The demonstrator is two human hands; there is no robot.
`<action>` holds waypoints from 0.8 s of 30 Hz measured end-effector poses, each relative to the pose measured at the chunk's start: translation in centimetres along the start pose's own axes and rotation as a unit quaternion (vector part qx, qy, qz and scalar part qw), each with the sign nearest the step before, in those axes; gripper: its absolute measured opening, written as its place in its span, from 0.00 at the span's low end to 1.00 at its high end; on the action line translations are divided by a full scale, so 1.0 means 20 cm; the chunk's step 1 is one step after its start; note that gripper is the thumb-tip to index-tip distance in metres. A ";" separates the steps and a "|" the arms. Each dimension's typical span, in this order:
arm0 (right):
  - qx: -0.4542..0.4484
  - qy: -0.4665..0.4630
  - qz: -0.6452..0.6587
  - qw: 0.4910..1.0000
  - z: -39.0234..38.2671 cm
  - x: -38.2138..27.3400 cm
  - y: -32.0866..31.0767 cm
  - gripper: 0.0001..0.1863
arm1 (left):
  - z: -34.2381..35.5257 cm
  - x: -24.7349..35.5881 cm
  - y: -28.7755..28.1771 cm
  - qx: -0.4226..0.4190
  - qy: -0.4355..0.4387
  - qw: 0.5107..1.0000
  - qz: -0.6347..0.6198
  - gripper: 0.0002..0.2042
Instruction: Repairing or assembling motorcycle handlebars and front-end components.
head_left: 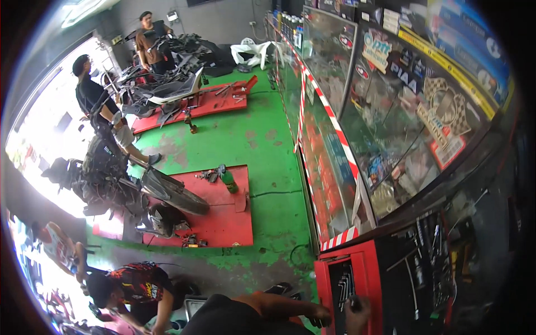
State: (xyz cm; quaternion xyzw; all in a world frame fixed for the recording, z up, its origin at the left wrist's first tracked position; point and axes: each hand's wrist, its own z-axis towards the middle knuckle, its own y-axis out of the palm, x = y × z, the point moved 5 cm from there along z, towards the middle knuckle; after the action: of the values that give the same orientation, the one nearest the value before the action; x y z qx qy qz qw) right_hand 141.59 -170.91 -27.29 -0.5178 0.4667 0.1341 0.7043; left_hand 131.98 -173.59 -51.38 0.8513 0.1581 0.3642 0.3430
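At the bottom centre-right, my left hand (319,314) is beside the left edge of an open red toolbox drawer (329,268), its fingers curled; what they hold, if anything, I cannot make out. Over the drawer, my right hand (357,312) is closed on a small dark object (354,304), too unclear to name. Silver hex keys or wrenches (344,287) lie in the drawer. To its right, sockets, ratchets and long tools (427,262) lie on the dark top (391,251).
Glass cabinets (391,139) line the right. Partly stripped motorbikes (106,184) stand on red lift platforms (223,223) on a green floor (268,145), with a green bottle (229,181). Two people (92,92) stand at upper left; two others (134,290) bend low at lower left.
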 end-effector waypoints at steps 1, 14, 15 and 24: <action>0.008 -0.005 -0.005 1.000 0.00 0.11 -0.04 0.07 | 0.02 0.09 0.02 0.030 0.002 0.996 0.086 0.17; -0.178 -0.157 0.162 0.958 0.57 -0.56 0.45 0.07 | -1.59 0.61 -0.55 0.420 0.328 0.809 0.249 0.23; -0.175 -0.163 0.160 0.958 0.65 -0.55 0.52 0.07 | -1.75 0.65 -0.50 0.420 0.333 0.805 0.253 0.23; -0.324 -0.156 0.131 0.924 1.38 -1.31 1.31 0.12 | -2.71 1.05 -0.66 0.529 0.412 0.688 0.277 0.24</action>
State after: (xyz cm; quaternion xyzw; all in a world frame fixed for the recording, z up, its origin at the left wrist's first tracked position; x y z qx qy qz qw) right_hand 124.37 -128.41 -21.41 -0.6243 0.3463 0.4480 0.5382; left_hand 106.69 -127.83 -22.74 0.6611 0.2072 0.6126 -0.3805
